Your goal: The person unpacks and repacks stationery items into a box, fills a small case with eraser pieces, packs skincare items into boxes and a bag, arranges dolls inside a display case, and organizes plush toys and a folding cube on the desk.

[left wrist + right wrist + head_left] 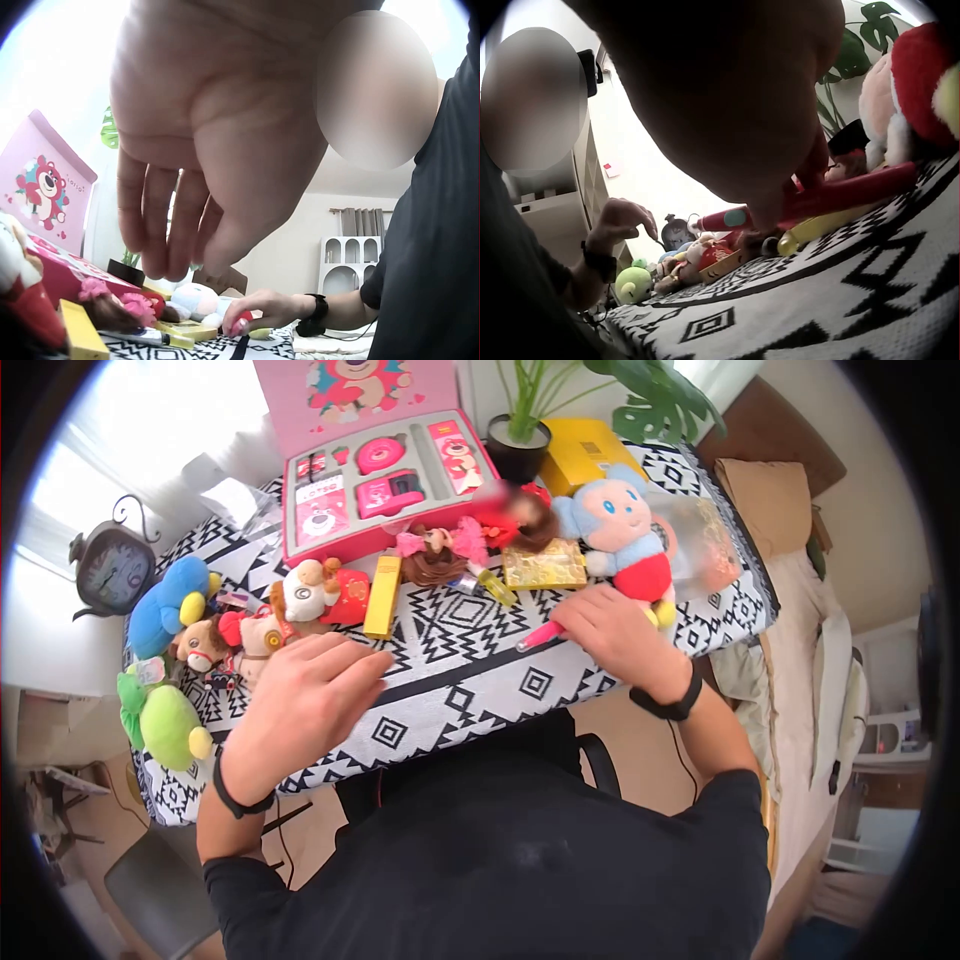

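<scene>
My right hand is low over the front right of the patterned cloth and grips a pink rod-shaped handle. In the right wrist view the handle shows a teal button and a pale narrow tip, which points left. A yellow tube-like thing lies close beneath it. The left hand hovers above the front left of the table, fingers loosely bent downward and holding nothing. Nearest to it lie a pink plush and a narrow yellow box. A mouse-like blue plush sits just behind my right hand.
A pink gift box stands with its lid raised at the back. Dolls and a gold box lie in front of it. Blue and green plushes and a clock line the left. Behind stands a potted plant.
</scene>
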Motion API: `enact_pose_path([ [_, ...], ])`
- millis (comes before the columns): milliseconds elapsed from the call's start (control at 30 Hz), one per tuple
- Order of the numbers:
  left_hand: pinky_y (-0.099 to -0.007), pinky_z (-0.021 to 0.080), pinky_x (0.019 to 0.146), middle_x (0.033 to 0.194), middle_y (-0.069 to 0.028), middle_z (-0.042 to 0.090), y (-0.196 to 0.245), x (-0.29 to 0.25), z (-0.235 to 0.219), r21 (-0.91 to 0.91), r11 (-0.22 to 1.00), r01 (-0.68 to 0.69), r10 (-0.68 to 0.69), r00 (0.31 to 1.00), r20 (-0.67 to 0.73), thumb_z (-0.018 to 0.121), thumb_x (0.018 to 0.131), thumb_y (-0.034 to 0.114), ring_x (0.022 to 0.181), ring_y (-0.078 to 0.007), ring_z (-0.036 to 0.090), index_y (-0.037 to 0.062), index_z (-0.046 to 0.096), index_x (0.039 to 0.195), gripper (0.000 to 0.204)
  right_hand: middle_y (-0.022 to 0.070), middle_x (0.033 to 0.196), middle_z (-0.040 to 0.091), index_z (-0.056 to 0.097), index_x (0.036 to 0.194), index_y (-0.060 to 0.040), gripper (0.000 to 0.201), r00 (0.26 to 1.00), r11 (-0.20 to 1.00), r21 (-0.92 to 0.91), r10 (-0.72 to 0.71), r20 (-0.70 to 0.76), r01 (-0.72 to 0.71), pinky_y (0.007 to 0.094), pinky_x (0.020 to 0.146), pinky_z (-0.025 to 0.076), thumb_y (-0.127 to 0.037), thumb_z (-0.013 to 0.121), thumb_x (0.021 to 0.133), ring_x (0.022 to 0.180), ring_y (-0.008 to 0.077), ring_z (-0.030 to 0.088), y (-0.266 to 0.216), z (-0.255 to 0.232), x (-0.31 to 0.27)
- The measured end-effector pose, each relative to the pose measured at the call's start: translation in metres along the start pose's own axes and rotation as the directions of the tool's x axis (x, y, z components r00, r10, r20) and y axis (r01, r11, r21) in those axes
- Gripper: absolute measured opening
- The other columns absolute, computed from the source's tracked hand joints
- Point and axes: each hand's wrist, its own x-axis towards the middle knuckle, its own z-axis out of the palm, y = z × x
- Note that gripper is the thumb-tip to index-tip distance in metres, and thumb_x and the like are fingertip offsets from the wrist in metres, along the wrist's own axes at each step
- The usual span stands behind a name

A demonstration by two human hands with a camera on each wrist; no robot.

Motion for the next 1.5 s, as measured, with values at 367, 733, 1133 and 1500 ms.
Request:
enact_pose_path([
  [367,-0.0332,0.065,0.078,0.11,-0.012,0.079,0.002,0.051,0.034,-0.692,0.66,0.29,-0.453,0.889,-0.059,0.089,0.101,0.005,0.09,-0.017,0.084,-0.0025,0.068,0.131,0.037,0.0102,0.1,0.079,0.071,0.136,0.0007,0.026,0.895,0.522,0.837,0.436,-0.095,-0.166,0.0339,0.073,0.057,-0.009,0.075,0.113,0.079,0.0177,0.073,-0.087,0.006,0.082],
  [733,-0.0288,0.066,0.08,0.101,-0.008,0.085,-0.074,0.117,0.011,-0.802,0.507,0.315,-0.485,0.874,0.037,0.086,0.108,0.015,0.09,-0.0135,0.082,-0.0054,0.076,0.125,0.028,0.015,0.111,0.083,0.069,0.149,0.0021,0.04,0.86,0.537,0.83,0.486,-0.158,-0.152,0.0355,0.081,0.06,-0.019,0.073,0.115,0.094,0.022,0.079,-0.058,0.002,0.111],
  [1133,-0.0264,0.067,0.087,0.109,-0.0065,0.083,-0.281,0.246,0.027,-0.63,0.596,0.498,-0.553,0.824,0.128,0.084,0.111,0.023,0.093,-0.0121,0.08,-0.0028,0.081,0.13,0.033,0.0224,0.14,0.074,0.072,0.136,0.0055,0.037,0.886,0.966,0.232,0.205,-0.415,-0.115,0.0504,0.108,0.057,-0.01,0.076,0.103,0.128,0.0427,0.07,0.049,0.049,0.161],
  [1500,-0.0281,0.069,0.087,0.107,-0.0067,0.084,-0.326,0.279,0.085,-0.509,0.548,0.664,-0.548,0.745,0.381,0.085,0.109,0.021,0.09,-0.0148,0.081,-0.0024,0.083,0.127,0.03,0.0136,0.138,0.074,0.074,0.129,-0.0007,0.03,0.958,0.996,0.05,0.089,-0.273,-0.078,0.0482,0.106,0.056,-0.017,0.074,0.104,0.131,0.0336,0.069,0.092,0.086,0.203],
])
